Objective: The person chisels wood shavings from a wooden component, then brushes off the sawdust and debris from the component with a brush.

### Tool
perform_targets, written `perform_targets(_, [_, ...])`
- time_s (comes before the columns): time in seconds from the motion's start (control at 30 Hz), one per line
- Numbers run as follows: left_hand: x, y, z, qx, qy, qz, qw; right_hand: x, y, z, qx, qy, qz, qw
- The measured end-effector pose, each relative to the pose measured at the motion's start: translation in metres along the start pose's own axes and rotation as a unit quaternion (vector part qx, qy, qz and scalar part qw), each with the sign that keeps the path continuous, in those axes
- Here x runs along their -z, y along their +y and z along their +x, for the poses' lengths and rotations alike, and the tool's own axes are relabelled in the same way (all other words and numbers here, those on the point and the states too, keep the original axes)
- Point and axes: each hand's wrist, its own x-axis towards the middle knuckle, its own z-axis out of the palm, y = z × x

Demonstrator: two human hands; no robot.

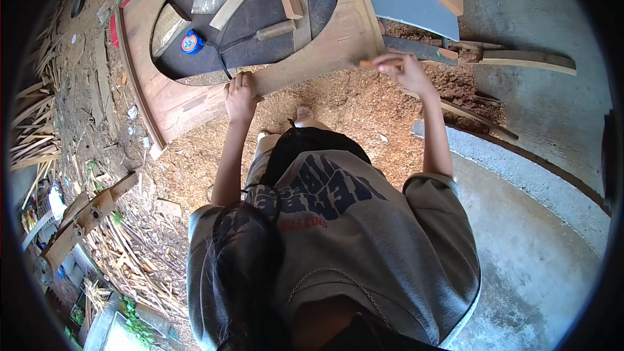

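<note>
A light brown wooden panel (351,43) with a large oval opening lies in front of me. My left hand (240,99) is closed over its near edge, fingers on top. Over the panel's right part, my right hand (408,75) pinches a small orange object (368,64); blur hides what kind it is. Through the oval show a dark surface, a blue tape measure (192,42), a tool with a wooden handle (275,30) and several wood offcuts (234,3).
A grey-blue board (406,0) bearing wood blocks lies at the upper right. Sawdust (338,110) covers the ground around my feet. Wood strips (530,60) stick out to the right, beside a raised concrete edge (513,169). Scrap wood (140,240) litters the left.
</note>
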Motion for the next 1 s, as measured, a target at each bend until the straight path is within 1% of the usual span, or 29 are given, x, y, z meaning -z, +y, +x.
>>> perform_targets(0.03, [0.000, 0.000, 0.000, -0.004, 0.006, 0.000, 1.000, 0.003, -0.011, 0.001, 0.003, 0.055, 0.053, 0.997])
perform_targets(0.07, [0.000, -0.001, 0.000, -0.004, 0.005, 0.002, 1.000, -0.001, -0.025, 0.005, 0.007, 0.115, 0.020, 0.993])
perform_targets(0.1, [0.000, -0.001, 0.000, -0.006, -0.001, 0.003, 1.000, -0.010, -0.032, 0.013, 0.007, 0.115, 0.022, 0.993])
perform_targets(0.17, [0.001, -0.001, 0.001, -0.008, -0.007, 0.004, 1.000, -0.033, -0.037, 0.034, -0.108, 0.138, -0.008, 0.984])
perform_targets(0.23, [0.000, 0.004, 0.000, 0.010, -0.012, 0.017, 1.000, -0.080, -0.027, 0.046, -0.029, 0.231, 0.012, 0.972])
perform_targets(0.27, [0.000, 0.008, 0.000, 0.012, -0.012, 0.016, 1.000, -0.103, -0.035, 0.044, 0.019, 0.267, -0.001, 0.963])
perform_targets(0.3, [0.000, 0.014, -0.001, -0.003, 0.037, -0.041, 0.998, -0.123, -0.047, 0.043, 0.067, 0.302, -0.015, 0.951])
perform_targets(0.33, [0.001, 0.020, -0.001, -0.018, 0.087, -0.098, 0.991, -0.136, -0.055, 0.049, 0.068, 0.301, -0.015, 0.951])
perform_targets(0.37, [0.002, 0.026, -0.001, -0.016, 0.085, -0.098, 0.991, -0.148, -0.061, 0.053, 0.160, 0.351, 0.054, 0.921])
perform_targets(0.4, [0.004, 0.033, 0.000, -0.037, 0.060, -0.168, 0.983, -0.154, -0.064, 0.054, 0.248, 0.395, 0.122, 0.876])
perform_targets(0.43, [0.007, 0.041, 0.001, -0.058, 0.035, -0.237, 0.969, -0.145, -0.072, 0.045, 0.247, 0.394, 0.123, 0.877])
perform_targets(0.47, [0.011, 0.053, 0.001, -0.064, 0.009, -0.294, 0.954, -0.129, -0.077, 0.033, 0.117, 0.338, 0.106, 0.928])
perform_targets(0.5, [0.009, 0.065, 0.004, -0.062, 0.010, -0.295, 0.954, -0.116, -0.079, 0.025, -0.015, 0.273, 0.086, 0.958])
perform_targets(0.53, [0.006, 0.077, 0.010, -0.124, 0.014, -0.310, 0.943, -0.112, -0.070, 0.026, 0.007, 0.328, 0.101, 0.939])
perform_targets(0.57, [0.003, 0.090, 0.014, -0.186, 0.018, -0.323, 0.928, -0.113, -0.065, 0.029, 0.007, 0.327, 0.100, 0.940])
perform_targets(0.6, [0.005, 0.107, 0.018, -0.184, 0.019, -0.324, 0.928, -0.113, -0.063, 0.030, 0.036, 0.359, 0.100, 0.928])
perform_targets(0.63, [0.010, 0.126, 0.023, -0.169, -0.005, -0.364, 0.916, -0.114, -0.061, 0.032, 0.064, 0.390, 0.099, 0.913])
perform_targets(0.67, [0.013, 0.136, 0.027, -0.152, -0.029, -0.404, 0.902, -0.122, -0.056, 0.036, 0.072, 0.365, 0.075, 0.925])
perform_targets(0.7, [-0.004, 0.137, 0.035, -0.151, -0.028, -0.405, 0.901, -0.123, -0.058, 0.035, 0.073, 0.363, 0.074, 0.926])
perform_targets(0.73, [-0.033, 0.136, 0.044, -0.169, 0.017, -0.374, 0.912, -0.125, -0.060, 0.032, 0.092, 0.341, 0.093, 0.931])
perform_targets(0.77, [-0.050, 0.136, 0.051, -0.187, 0.061, -0.342, 0.919, -0.125, -0.062, 0.031, 0.109, 0.320, 0.111, 0.935])
perform_targets(0.8, [-0.045, 0.135, 0.052, -0.183, 0.075, -0.365, 0.910, -0.122, -0.061, 0.030, 0.122, 0.278, 0.143, 0.942])
perform_targets(0.83, [-0.042, 0.131, 0.049, -0.180, 0.074, -0.366, 0.910, -0.121, -0.060, 0.026, 0.121, 0.276, 0.143, 0.943])
perform_targets(0.9, [-0.023, 0.117, 0.040, -0.113, 0.099, -0.465, 0.872, -0.116, -0.062, 0.021, 0.141, 0.249, 0.103, 0.953])
perform_targets(0.93, [-0.007, 0.106, 0.030, -0.067, 0.080, -0.452, 0.886, -0.116, -0.057, 0.023, 0.142, 0.246, 0.102, 0.953])
perform_targets(1.0, [-0.022, 0.065, 0.014, -0.064, 0.184, -0.504, 0.842, -0.122, -0.036, 0.029, 0.117, 0.238, 0.157, 0.951])
